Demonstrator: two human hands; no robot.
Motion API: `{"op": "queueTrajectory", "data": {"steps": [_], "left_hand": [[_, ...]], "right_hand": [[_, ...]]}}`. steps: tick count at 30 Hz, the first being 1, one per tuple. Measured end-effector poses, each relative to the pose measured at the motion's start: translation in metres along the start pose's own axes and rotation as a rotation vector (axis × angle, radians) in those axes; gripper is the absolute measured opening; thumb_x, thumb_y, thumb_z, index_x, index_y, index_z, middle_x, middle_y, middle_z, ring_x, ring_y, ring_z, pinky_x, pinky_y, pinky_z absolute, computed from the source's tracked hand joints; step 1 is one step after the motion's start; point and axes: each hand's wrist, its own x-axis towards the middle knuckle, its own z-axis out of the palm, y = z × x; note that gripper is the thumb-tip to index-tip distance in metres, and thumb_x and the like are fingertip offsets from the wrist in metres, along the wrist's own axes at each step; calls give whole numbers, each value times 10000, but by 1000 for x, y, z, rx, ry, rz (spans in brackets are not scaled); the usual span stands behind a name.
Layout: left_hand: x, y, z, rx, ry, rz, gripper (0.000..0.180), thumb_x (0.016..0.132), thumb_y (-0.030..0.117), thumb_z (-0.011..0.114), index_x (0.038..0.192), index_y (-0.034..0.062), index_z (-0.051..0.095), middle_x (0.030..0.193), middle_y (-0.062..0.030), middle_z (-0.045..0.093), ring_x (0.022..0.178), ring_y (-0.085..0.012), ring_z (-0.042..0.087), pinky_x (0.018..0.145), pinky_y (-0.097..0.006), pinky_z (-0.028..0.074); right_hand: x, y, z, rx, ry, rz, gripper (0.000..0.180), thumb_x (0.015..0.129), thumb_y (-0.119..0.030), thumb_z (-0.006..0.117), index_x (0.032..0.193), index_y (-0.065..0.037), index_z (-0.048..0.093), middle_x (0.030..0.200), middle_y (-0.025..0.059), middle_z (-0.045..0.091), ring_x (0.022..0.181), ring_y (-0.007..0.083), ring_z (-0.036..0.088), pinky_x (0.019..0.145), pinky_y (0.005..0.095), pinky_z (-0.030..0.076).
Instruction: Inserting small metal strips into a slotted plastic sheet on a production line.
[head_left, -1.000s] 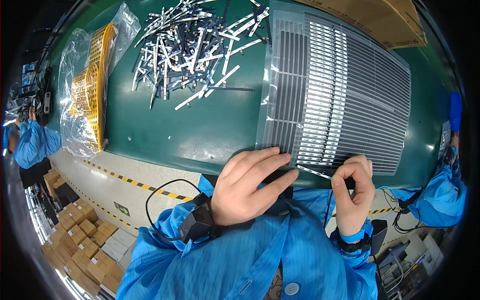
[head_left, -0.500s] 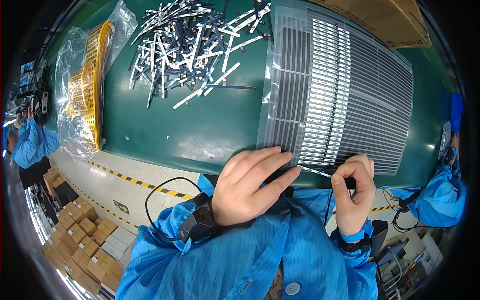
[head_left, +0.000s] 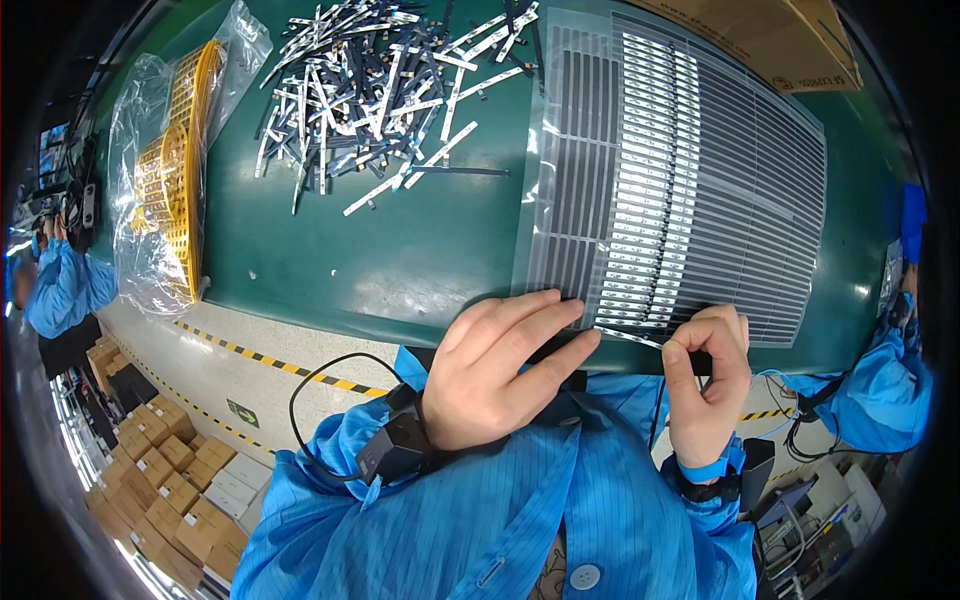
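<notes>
While the right hand pinches the right end of a thin, white strip with dark marks between closed fingers, the left hand has extended fingers by its other end; whether they grip it, I cannot tell. The strip slants at the near edge of a clear plastic sheet with dark stripes, on a glossy green tabletop. A tangled black-and-white strip pile lies farther left.

This looks like a factory workshop. Yellow-and-black floor tape, stacked brown cartons, a long green desk and a co-worker's blue smock show it
</notes>
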Motion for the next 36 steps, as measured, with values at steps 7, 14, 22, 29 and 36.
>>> {"op": "queueTrajectory", "data": {"steps": [7,14,22,29,36], "left_hand": [[0,1,0,22,1,8,429,598,9,759,1003,147,776,1089,-74,673,991,-262,648,788,-345,504],[0,-3,-1,51,-44,55,418,613,73,686,1023,106,762,1135,-75,657,1026,-252,646,833,-344,510],[-1,1,-4,28,-81,19,464,597,-23,715,1035,122,766,1136,-96,654,1033,-301,625,866,-396,486],[-2,1,-2,39,-78,25,428,624,-22,734,1027,119,764,1145,-109,645,1043,-311,622,874,-406,482],[-1,0,-2,45,-81,31,419,628,-20,737,1023,118,763,1144,-112,645,1044,-313,621,874,-405,482]], "right_hand": [[0,1,4,-36,33,-22,135,745,6,675,796,-83,587,826,27,511,794,204,437,786,325,332],[-1,3,7,-71,71,-44,153,730,4,688,804,-91,594,821,26,514,783,204,442,774,330,329],[1,3,9,-114,97,-61,165,723,-8,710,780,-107,590,804,12,504,769,198,450,751,339,319],[0,3,11,-140,119,-70,162,722,-9,708,774,-107,589,801,10,491,768,201,449,746,347,314],[0,2,13,-169,128,-69,163,722,-13,714,773,-104,588,812,10,499,787,213,460,749,355,317]]}}
